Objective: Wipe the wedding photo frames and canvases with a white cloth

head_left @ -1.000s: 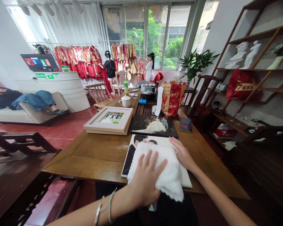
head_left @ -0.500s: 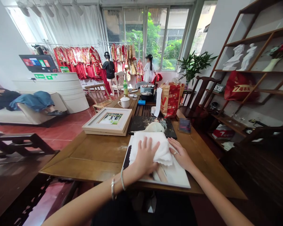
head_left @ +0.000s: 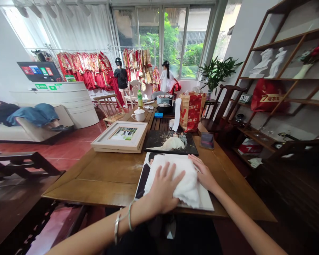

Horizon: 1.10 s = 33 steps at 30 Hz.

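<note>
A photo print (head_left: 207, 201) of a person in a dark suit lies at the table's near edge. A folded white cloth (head_left: 184, 165) covers much of it. With fingers spread, my left hand (head_left: 163, 189) presses flat on the cloth and wears bracelets at the wrist. My right hand (head_left: 204, 174) rests along the print's right edge, fingers stretched out beside the cloth. Just beyond lies a dark photo panel (head_left: 155, 136) showing a pale gown.
Stacked picture frames (head_left: 99, 143) sit left on the wooden table (head_left: 101, 177). Farther back are a lidded white cup (head_left: 139, 115), a green bottle (head_left: 139, 99) and a red-brown paper bag (head_left: 192, 111). Two people stand near a rack of red garments (head_left: 85, 69); someone lies on a sofa (head_left: 46, 132).
My left hand has slid the cloth nearer to me, uncovering the suited figure's head and the dark panel's gown. My right hand stays at the print's edge.
</note>
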### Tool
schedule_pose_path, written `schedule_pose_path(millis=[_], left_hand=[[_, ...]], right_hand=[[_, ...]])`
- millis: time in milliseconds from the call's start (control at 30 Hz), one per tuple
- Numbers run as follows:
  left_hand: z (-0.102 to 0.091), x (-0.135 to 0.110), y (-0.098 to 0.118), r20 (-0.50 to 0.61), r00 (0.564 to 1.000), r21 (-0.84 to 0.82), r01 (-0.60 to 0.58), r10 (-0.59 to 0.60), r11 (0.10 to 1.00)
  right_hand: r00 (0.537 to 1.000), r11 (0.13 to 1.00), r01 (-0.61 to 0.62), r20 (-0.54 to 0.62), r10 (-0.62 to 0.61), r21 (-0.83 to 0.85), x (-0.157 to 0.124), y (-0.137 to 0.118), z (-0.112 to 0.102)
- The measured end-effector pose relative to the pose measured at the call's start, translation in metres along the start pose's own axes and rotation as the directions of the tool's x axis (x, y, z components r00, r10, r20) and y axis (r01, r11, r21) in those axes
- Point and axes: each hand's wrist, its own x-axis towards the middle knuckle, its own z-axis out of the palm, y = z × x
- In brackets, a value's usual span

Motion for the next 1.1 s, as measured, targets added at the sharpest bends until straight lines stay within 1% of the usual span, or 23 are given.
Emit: schedule_pose_path(millis=[133,200,300,367,467,567,667,733,800,833,933,1100], left_hand=[[-0.002,0.040,-0.019,-0.035,0.998,0.054,0.056,-0.054,0.997],[-0.001,0.055,-0.025,-0.052,0.996,0.073,0.079,-0.075,0.994],[0.001,0.067,-0.027,-0.066,0.993,0.085,0.100,-0.094,0.991],[0.003,0.066,-0.024,-0.077,0.992,0.085,0.111,-0.104,0.990],[0.004,0.052,-0.015,-0.084,0.989,0.080,0.127,-0.121,0.989],[0.007,0.024,-0.001,-0.056,0.992,0.055,0.115,-0.112,0.992],[0.011,-0.011,0.015,-0.024,0.999,0.005,0.035,-0.035,0.999],[0.013,-0.028,0.024,-0.016,0.999,-0.029,-0.029,0.028,0.999],[0.013,-0.035,0.027,-0.013,0.998,-0.049,-0.063,0.062,0.997],[0.012,-0.034,0.026,-0.010,0.998,-0.050,-0.066,0.065,0.997],[0.009,-0.017,0.017,-0.006,0.999,-0.017,-0.045,0.045,0.999],[0.003,0.034,-0.006,-0.044,0.997,0.076,0.069,-0.065,0.995]], right_hand=[[1.000,1.000,-0.007,-0.016,0.007,0.006,0.000,0.003,0.001],[0.999,1.000,-0.006,-0.035,0.007,0.025,-0.001,0.006,0.002],[0.999,0.999,-0.007,-0.048,0.009,0.044,-0.001,0.010,0.003],[0.999,0.999,-0.010,-0.046,0.012,0.043,-0.001,0.010,0.003],[0.999,0.999,-0.013,-0.033,0.014,0.033,0.000,0.007,0.002],[1.000,0.999,-0.019,-0.017,0.019,0.026,0.001,0.003,0.001],[1.000,1.000,-0.016,-0.010,0.016,0.026,0.001,0.001,0.001],[1.000,0.999,-0.023,-0.008,0.023,0.024,0.002,0.000,0.001],[0.999,0.999,-0.036,-0.008,0.037,0.026,0.002,0.000,0.001],[0.999,0.999,-0.042,-0.011,0.042,0.032,0.002,0.000,0.001],[0.999,0.998,-0.034,-0.016,0.035,0.058,0.002,0.001,0.001],[0.999,0.997,-0.034,-0.024,0.035,0.062,0.002,0.005,0.002]])
